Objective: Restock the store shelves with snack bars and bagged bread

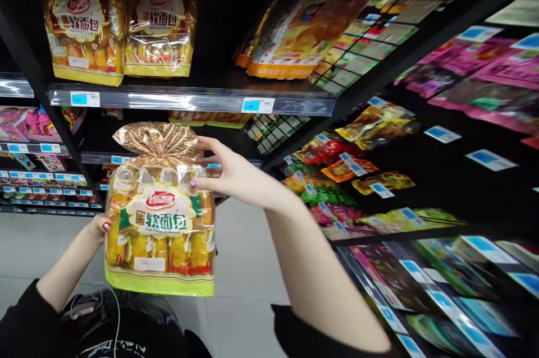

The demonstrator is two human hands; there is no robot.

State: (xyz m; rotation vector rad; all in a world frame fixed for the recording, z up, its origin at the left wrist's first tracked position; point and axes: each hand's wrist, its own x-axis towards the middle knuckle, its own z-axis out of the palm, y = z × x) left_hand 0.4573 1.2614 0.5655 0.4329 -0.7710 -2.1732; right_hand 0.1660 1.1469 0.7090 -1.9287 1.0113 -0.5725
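Note:
Held upright between my two hands is a clear bag of soft French bread (160,254), with a gathered bronze-coloured top and a yellow-green bottom band. My left hand (99,227) grips its left side; the thumb shows at the edge and the other fingers are behind the bag. High on the right side, my right hand (219,167) holds the bag just below the gathered neck, thumb on the front and fingers behind. Two similar bread bags, one on the left (86,38) and one beside it (160,35), stand on the shelf above.
Orange-and-yellow packages (290,38) lean at the right of the upper shelf, by a wire mesh divider (374,38). A price rail (189,101) runs along the shelf front. Hanging snack packets (374,125) fill the rack on the right. Grey floor tiles (244,268) lie below.

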